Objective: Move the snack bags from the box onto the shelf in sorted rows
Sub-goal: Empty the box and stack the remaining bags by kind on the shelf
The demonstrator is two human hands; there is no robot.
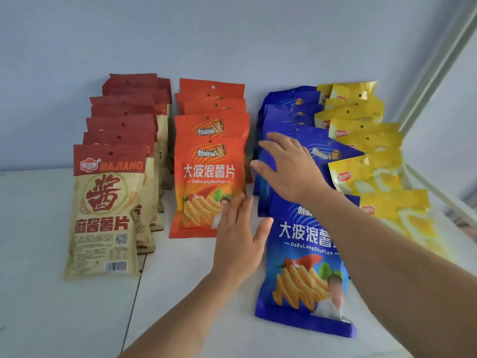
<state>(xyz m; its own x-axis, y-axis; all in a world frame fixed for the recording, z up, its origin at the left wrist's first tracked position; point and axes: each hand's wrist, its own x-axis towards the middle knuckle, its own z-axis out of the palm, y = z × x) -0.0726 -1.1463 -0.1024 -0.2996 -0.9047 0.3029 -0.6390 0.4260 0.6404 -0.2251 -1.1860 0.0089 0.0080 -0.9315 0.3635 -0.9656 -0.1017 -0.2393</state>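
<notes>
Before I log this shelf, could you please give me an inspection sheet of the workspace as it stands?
Surface: white shelf, a seam running through it.
Job's things: four sorted rows, from left: red-beige bags, orange bags, blue bags, yellow bags; the front blue bag sits nearest.
Clutter: nothing seen.
Grippers: left hand open, between the orange and blue rows; right hand open, fingers spread over the blue row.
Cables: nothing seen.
Surroundings: pale wall behind, white frame at right; box not in view.
</notes>
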